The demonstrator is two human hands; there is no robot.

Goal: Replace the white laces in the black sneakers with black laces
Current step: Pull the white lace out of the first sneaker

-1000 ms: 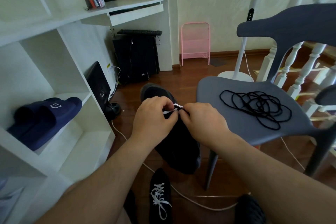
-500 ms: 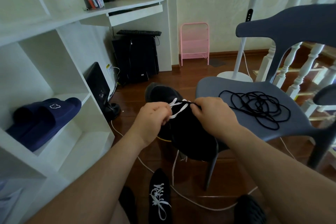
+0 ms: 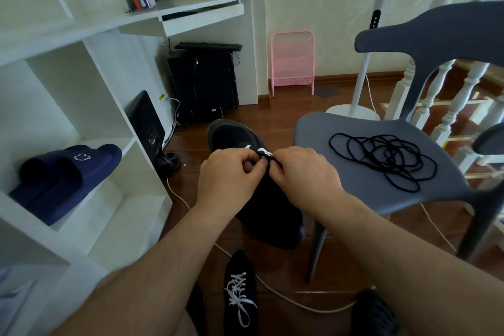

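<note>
Just left of the grey chair (image 3: 341, 194), held up off the wooden floor, is a black sneaker (image 3: 231, 136) with its rounded toe pointing away toward the desk. Its upper is plain and dark, and only a short stretch of white lace (image 3: 262, 150) shows, peeking out above the knuckles where the two hands meet. The left hand (image 3: 227, 176) and the right hand (image 3: 305, 172) sit close together over the shoe's throat, fingers curled tight and pinching at the lace; exactly which strand each one has is hidden by the fingers themselves.

On the chair's seat, well to the right of the hands, lies a loose tangle of black laces (image 3: 381, 158), thin cord looped over itself in many rings, touching nothing but the seat.

On the floor below the chair's front edge, nearer the person, stands the second sneaker (image 3: 240, 292), black too, its white lace (image 3: 240, 294) fully threaded in crosses and tied.

A pale cable (image 3: 286, 300) trails over the floor under the chair. Left of the chair stands a white shelf unit (image 3: 136, 144) with a pair of navy slippers (image 3: 65, 177) in one compartment. Behind the chair are a pink rack (image 3: 293, 63) against the wall and a white standing fan (image 3: 362, 76).
</note>
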